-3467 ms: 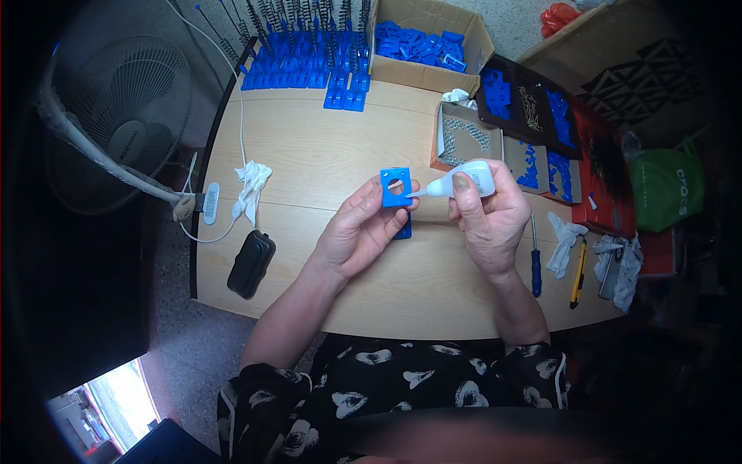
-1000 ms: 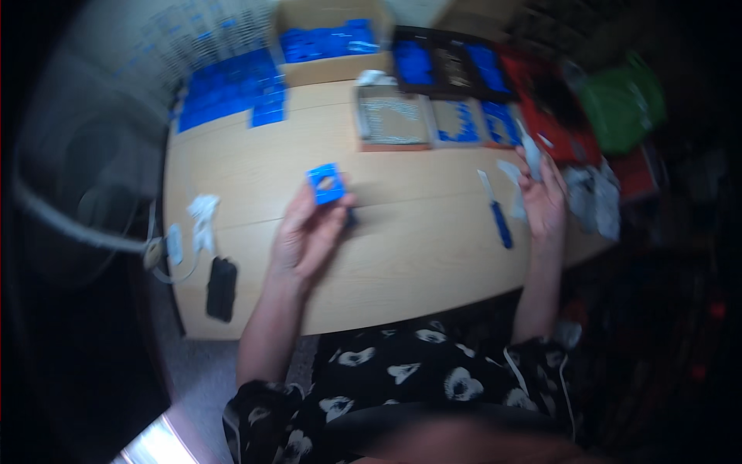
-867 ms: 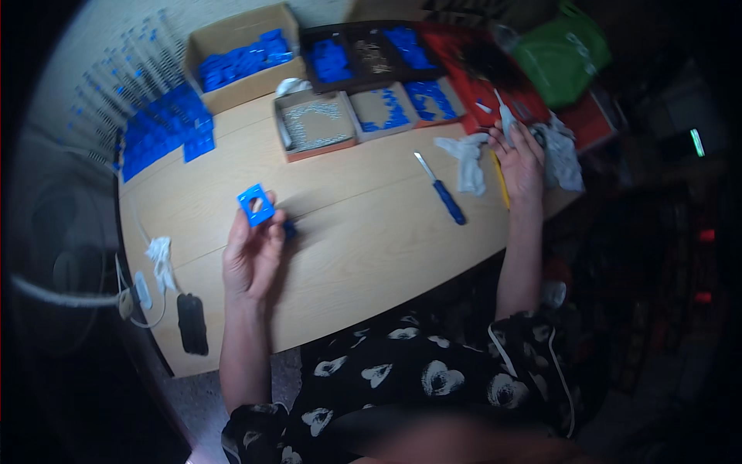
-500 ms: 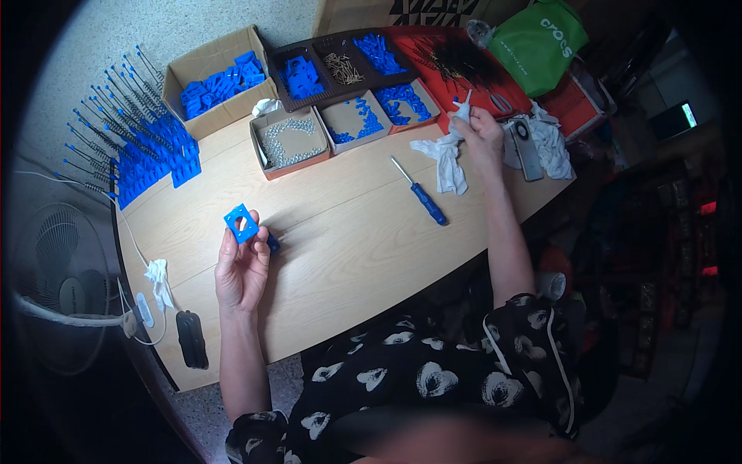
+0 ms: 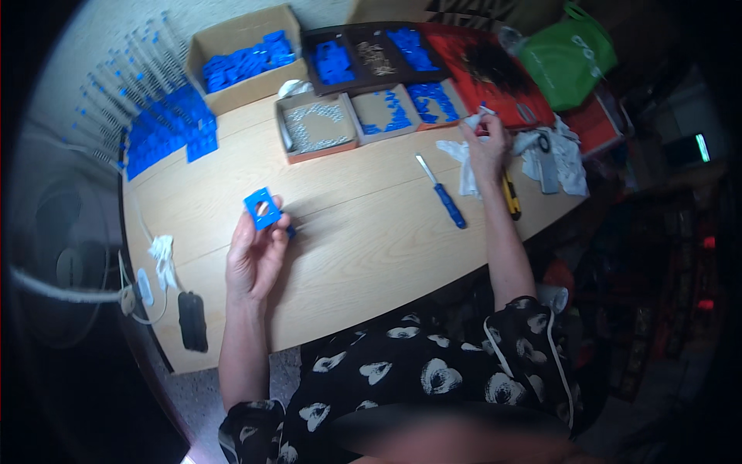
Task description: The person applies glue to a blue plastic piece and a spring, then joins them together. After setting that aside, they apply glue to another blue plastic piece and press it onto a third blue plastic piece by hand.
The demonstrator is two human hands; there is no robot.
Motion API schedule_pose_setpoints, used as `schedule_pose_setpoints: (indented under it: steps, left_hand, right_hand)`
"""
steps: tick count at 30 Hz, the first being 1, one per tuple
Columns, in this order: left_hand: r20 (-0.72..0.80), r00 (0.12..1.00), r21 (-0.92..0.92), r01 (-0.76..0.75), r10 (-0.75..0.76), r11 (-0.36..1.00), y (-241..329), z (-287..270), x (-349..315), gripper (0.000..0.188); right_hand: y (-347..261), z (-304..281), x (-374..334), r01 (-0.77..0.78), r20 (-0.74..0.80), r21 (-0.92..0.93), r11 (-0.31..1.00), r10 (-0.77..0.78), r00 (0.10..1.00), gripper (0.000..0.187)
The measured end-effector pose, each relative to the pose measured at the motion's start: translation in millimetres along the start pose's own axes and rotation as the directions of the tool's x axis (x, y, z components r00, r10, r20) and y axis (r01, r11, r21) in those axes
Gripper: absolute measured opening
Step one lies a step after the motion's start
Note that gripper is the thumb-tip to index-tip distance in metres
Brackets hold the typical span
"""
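Observation:
Between the thumb and fingers of my left hand is a blue square plastic piece with a round hole, raised above the table. Another bit of blue shows behind those fingers, partly hidden. At the far right my right hand is closed around a small white nozzle bottle with a blue tip, blurred and mostly covered by the fingers. White crumpled tissue lies beneath that hand. A blue-handled screwdriver rests on the wood to its left, and a yellow-black cutter beside the right forearm.
Along the back stand a cardboard box of blue parts, a dark divided tray, and small boxes of metal bits and blue pieces. Spring-topped blue parts crowd the left. A phone lies right; a fan stands left.
The whole view has shifted, and the table sits higher and further right in it. My right hand has drawn slightly nearer with the bottle, and the cutter now shows beside its forearm.

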State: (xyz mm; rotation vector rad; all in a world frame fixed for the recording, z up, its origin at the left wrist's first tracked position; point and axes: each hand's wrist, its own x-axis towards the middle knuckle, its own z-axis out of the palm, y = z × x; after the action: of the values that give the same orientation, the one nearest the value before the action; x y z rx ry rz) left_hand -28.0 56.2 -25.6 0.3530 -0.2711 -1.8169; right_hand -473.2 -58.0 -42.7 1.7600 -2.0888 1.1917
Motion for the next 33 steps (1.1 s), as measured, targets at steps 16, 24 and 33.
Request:
schedule_pose_setpoints:
  steps: [16, 24, 33]
  left_hand:
    - [-0.002, 0.995, 0.11, 0.104, -0.104, 0.988, -12, 26, 3, 0.045]
    - [-0.01, 0.991, 0.168, 0.13, -0.13, 0.977, -14, 24, 4, 0.046]
    - [-0.134, 0.99, 0.588, 0.107, -0.034, 0.801, -15, 36, 1, 0.028]
  right_hand:
    - [-244, -30, -87, -0.598, 0.719, 0.68, 0.423, -0.227, 0.657, 0.025]
    - [-246, -9, -93, -0.774, 0.822, 0.565, 0.286, -0.27, 0.501, 0.016]
    - [-239, 1, -95, -0.835, 0.83, 0.548, 0.049, -0.158, 0.536, 0.015]
